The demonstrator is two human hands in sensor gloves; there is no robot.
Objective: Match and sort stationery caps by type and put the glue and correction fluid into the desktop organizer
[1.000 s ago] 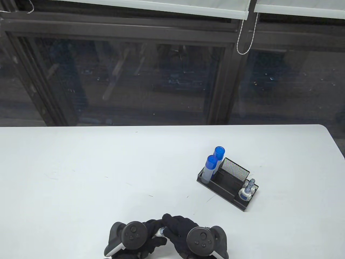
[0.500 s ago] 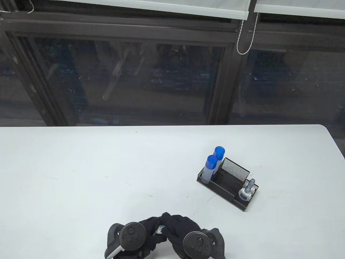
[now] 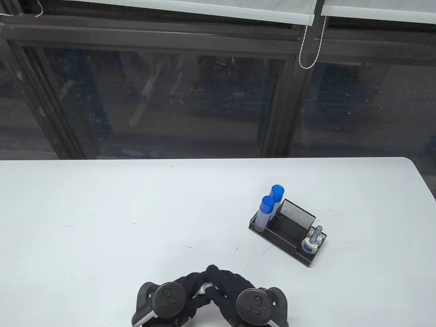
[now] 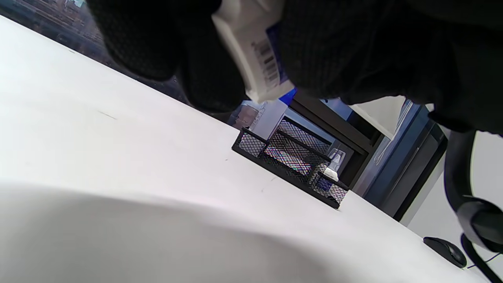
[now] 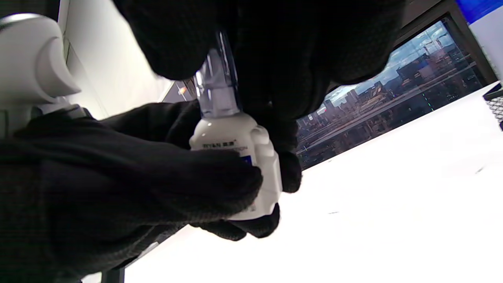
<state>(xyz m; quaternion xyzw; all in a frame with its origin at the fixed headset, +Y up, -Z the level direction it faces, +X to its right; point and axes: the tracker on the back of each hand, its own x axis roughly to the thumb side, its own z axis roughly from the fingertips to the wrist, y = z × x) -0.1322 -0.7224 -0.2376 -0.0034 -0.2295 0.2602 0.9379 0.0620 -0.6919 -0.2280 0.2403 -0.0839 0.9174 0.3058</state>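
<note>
Two black-gloved hands meet low on the white tabletop [image 3: 102,204], left hand [image 3: 185,296] gripping a small white correction-fluid bottle [image 5: 235,157], right hand [image 3: 228,289] apparently pinching its clear cap [image 5: 216,90], while rightward the black mesh organizer [image 3: 272,235] already holds two blue-capped glue sticks [image 3: 265,211].

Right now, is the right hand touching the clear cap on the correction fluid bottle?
Touching: in the right wrist view the right hand has its fingers wrapped around the clear cap.

Correction fluid bottle [image 5: 235,157]: white, clear cap on, held off table; mesh organizer [image 3: 287,235]: two blue-capped glue sticks [image 3: 265,213], upright
</note>
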